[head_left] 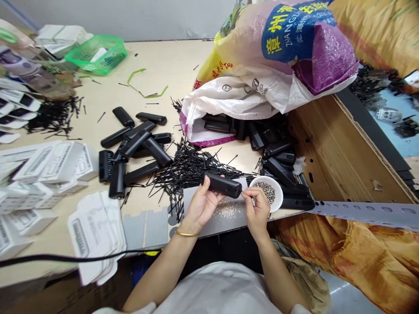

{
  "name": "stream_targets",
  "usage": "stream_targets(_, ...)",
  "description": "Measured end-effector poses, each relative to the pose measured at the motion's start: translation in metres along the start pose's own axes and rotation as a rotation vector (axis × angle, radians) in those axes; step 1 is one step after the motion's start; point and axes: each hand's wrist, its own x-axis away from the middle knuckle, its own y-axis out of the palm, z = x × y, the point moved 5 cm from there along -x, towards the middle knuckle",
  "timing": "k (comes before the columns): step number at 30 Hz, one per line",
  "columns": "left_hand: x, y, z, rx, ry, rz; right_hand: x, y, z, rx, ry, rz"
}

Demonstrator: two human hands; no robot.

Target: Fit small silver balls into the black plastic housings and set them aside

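My left hand (200, 207) is closed around one end of a black, elongated plastic casing (224, 185), held above the table's front edge. At the casing's right end, my right hand (258, 211) pinches with thumb and forefinger; what sits between the fingertips is too small to make out. Just right of that hand stands a white bowl (279, 201) with small shiny metal pieces (267, 191) in it. Under the hands lies a grey sheet (193, 196) scattered with pale granules (227, 210). A heap of thin black sticks (190, 163) spreads behind the casing.
More black casings (134, 144) are piled left of centre. Others spill from a printed woven sack (242, 93) at the back right, beside a wooden board (343, 144). Folded white boxes (49, 165), white cards (98, 231) and a green basket (98, 54) occupy the left.
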Motion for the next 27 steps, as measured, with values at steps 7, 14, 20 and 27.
stream_targets(7,0.008,0.004,0.002,-0.011,0.016,-0.014,0.006,0.000,0.006,-0.140,0.093,0.016)
stream_targets(14,0.013,0.004,0.002,-0.014,0.013,-0.010,0.003,-0.004,-0.005,-0.130,0.049,0.033)
stream_targets(20,0.008,0.000,0.001,-0.018,0.033,-0.031,0.001,-0.001,-0.004,-0.173,0.035,-0.005)
stream_targets(27,0.031,-0.010,0.020,-0.285,0.389,-0.298,0.001,-0.009,0.005,-0.331,0.220,-0.083)
